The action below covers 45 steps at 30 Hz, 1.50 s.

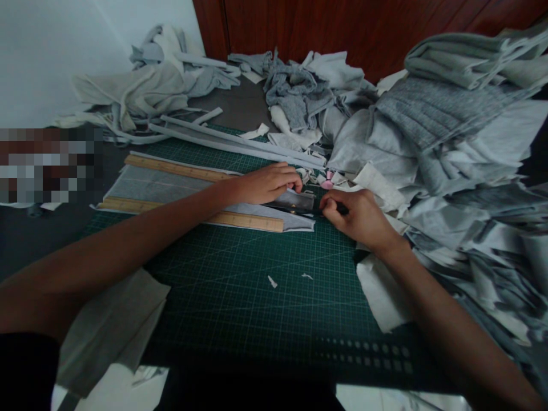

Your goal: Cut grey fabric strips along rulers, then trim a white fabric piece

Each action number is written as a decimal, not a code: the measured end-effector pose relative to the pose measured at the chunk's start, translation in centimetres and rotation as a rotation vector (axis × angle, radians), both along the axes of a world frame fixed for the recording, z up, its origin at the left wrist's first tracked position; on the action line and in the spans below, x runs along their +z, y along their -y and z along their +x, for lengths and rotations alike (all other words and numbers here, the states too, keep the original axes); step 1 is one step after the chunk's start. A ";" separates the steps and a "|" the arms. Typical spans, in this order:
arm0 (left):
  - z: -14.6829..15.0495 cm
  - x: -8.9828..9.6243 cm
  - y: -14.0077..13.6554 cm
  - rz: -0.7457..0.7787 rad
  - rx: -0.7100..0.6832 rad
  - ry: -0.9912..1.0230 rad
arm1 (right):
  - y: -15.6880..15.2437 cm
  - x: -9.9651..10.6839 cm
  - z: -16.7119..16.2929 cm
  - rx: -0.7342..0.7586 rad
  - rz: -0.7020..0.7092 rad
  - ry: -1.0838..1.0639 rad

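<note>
My right hand (357,214) is closed round the dark handles of what looks like a pair of scissors (295,208). Their blades point left over the fabric, with a small gold pivot showing. My left hand (272,181) lies across the long grey fabric piece (171,184), its fingers bent down at the far edge and its thumb hidden. Two wooden rulers lie lengthwise on this fabric: the far ruler (180,167) runs under my left hand, while the near ruler (252,220) passes beneath my left forearm. A pink object (327,180) sits just beyond the scissors.
Under the work is a green gridded cutting mat (240,268) with small scraps (273,281) on it. Cut strips (240,142) lie at its far side. Heaped fabrics (458,114) crowd the right, and another pile (149,91) stands back left. A folded cloth (115,325) lies at front left.
</note>
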<state>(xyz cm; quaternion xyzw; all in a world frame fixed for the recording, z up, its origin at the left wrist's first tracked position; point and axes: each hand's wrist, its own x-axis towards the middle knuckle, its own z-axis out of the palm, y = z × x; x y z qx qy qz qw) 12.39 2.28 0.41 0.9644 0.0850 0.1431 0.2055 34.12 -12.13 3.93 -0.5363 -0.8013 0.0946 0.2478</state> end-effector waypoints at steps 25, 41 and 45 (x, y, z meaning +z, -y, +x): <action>-0.2 0.5 0.3 0.023 -0.032 -0.036 | 0.1 0.0 -0.1 -0.011 -0.012 -0.027; -0.1 0.5 0.4 0.014 -0.019 -0.027 | 0.2 -0.1 -0.2 -0.022 -0.025 -0.034; -0.1 0.5 0.4 0.018 -0.019 -0.033 | 0.2 -0.1 -0.2 -0.021 -0.023 -0.026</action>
